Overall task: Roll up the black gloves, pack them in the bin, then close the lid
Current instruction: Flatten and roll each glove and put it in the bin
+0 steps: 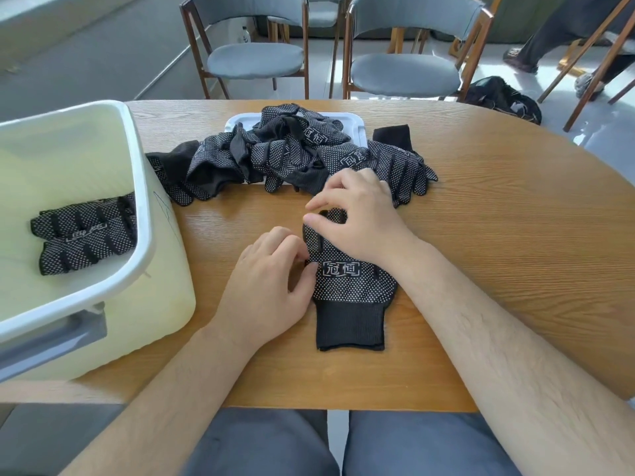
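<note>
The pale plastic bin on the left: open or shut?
Open: the pale plastic bin is uncovered; black dotted gloves show inside.

1. A single wide-angle view, worn on the person's head, faces forward and tilts down over the oval wood-grain table [515,235].
2. It sits close. Bare forearms enter from the bottom corners, and the left hand [271,286] and right hand [360,218], both pinching a black knit glove with white dots [354,304], fill the centre.
3. The grey-trousered lap [261,444] shows along the bottom edge.
4. The pale yellow plastic bin with a white rim [142,214] is cut off by the left edge.
5. Grey-cushioned wooden chairs [405,68] beyond the far side reach the top edge.
</note>
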